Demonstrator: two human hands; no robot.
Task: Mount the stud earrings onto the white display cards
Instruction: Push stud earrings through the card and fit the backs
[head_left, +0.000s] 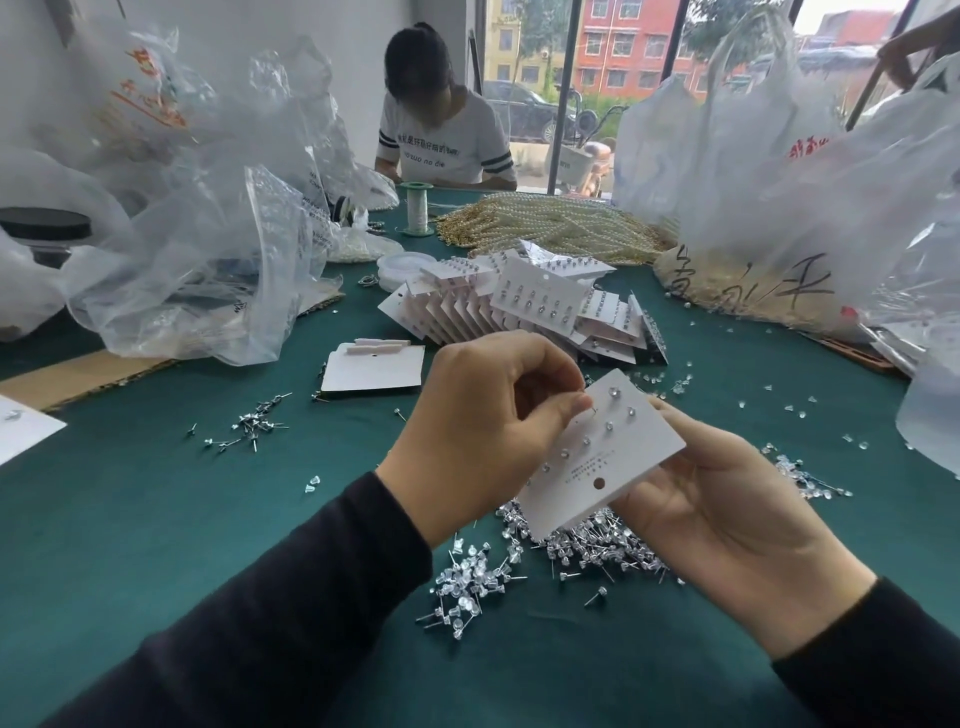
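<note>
The white T-shirt of the person across the table carries a line of Chinese characters, too blurred to read, and under it the Latin words "zuo no die". The right bag has large black handwritten characters that I cannot read surely. The left bag has orange print, unreadable. The card has tiny grey print, too small to read.

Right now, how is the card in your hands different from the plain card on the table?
The held card carries rows of studs; the table card carries none. The held card is tilted, gripped by the right hand; the table card lies flat. Both are white with a punched hole.
</note>
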